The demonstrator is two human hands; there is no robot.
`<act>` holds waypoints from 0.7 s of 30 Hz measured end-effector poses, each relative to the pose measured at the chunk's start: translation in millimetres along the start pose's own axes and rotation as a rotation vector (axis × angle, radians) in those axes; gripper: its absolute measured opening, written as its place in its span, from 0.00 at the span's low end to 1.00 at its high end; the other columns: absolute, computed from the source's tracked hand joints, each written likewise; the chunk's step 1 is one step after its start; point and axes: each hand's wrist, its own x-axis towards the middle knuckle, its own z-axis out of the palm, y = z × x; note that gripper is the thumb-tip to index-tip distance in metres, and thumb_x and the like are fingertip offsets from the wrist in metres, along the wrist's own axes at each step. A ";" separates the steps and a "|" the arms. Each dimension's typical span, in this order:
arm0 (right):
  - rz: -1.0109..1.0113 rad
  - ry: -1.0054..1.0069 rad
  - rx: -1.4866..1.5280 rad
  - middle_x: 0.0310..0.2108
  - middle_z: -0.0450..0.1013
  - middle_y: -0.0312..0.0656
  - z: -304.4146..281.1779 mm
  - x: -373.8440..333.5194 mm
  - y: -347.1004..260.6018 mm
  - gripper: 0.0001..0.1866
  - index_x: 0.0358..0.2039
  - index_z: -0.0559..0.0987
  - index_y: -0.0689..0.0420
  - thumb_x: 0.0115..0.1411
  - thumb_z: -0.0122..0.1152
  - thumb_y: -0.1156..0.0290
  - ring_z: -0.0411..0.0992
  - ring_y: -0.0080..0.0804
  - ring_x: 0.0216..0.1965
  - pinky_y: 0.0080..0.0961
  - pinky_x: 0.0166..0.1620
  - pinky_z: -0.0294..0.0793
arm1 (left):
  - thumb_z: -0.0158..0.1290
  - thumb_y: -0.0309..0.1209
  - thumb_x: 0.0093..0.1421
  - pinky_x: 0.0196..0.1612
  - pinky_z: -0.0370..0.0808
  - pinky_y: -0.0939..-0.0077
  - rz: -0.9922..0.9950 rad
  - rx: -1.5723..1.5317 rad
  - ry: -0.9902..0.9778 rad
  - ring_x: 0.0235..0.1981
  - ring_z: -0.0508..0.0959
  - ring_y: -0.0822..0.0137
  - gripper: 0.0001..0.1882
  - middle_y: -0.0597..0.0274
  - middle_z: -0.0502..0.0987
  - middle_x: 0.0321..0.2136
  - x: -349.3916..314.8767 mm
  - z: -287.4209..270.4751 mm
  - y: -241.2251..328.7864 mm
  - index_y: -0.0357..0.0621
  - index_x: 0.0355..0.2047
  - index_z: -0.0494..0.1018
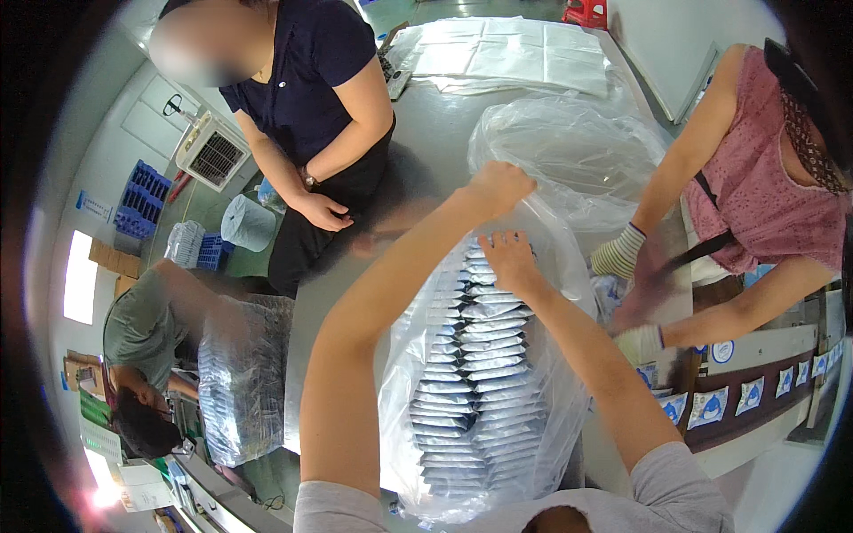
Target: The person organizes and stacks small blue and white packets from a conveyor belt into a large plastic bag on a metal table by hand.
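Note:
A large clear plastic bag lies lengthwise before me on the metal table. Inside it, silvery-white and blue packets stand packed in two long rows. My left hand is closed on the bag's gathered film at the far end. Just below it, my right hand lies over the far end of the packet rows, its fingers stretched and apart. Its palm side is hidden.
Across the table lie more clear bags and white sheets. To the right, a co-worker's striped-cuffed gloves move near a conveyor carrying packets. Another person stands far left, and one handles a filled bag at left.

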 end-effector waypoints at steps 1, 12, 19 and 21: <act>-0.064 -0.102 0.045 0.48 0.68 0.47 -9.1 6.7 -4.0 0.43 0.56 0.65 0.54 0.40 0.70 0.54 0.65 0.44 0.50 0.45 0.51 0.59 | 0.52 0.25 0.48 0.35 0.75 0.60 -0.009 0.000 -0.013 0.38 0.78 0.55 0.11 0.58 0.78 0.31 -8.9 -1.7 -6.0 0.46 0.35 0.74; -0.079 0.017 0.292 0.54 0.62 0.47 39.5 2.0 -23.4 0.51 0.59 0.61 0.58 0.43 0.56 0.32 0.56 0.40 0.58 0.46 0.58 0.52 | 0.53 0.26 0.46 0.47 0.68 0.67 0.007 0.115 0.114 0.41 0.74 0.65 0.13 0.68 0.77 0.32 -39.0 -34.3 0.7 0.50 0.35 0.73; -0.140 0.028 0.312 0.65 0.47 0.47 -5.2 -65.0 -62.8 0.43 0.63 0.56 0.57 0.56 0.50 0.40 0.43 0.48 0.66 0.57 0.63 0.43 | 0.64 0.26 0.39 0.60 0.55 0.55 -0.457 -0.211 0.372 0.58 0.59 0.47 0.48 0.51 0.58 0.59 -239.4 -93.7 90.0 0.42 0.61 0.54; -0.186 -0.022 0.345 0.67 0.44 0.44 -27.2 -126.5 -79.2 0.41 0.63 0.56 0.54 0.57 0.49 0.41 0.39 0.48 0.68 0.58 0.64 0.40 | 0.64 0.25 0.41 0.60 0.53 0.53 -0.724 -0.240 0.368 0.58 0.58 0.44 0.49 0.49 0.57 0.60 -321.7 -71.8 143.4 0.39 0.62 0.49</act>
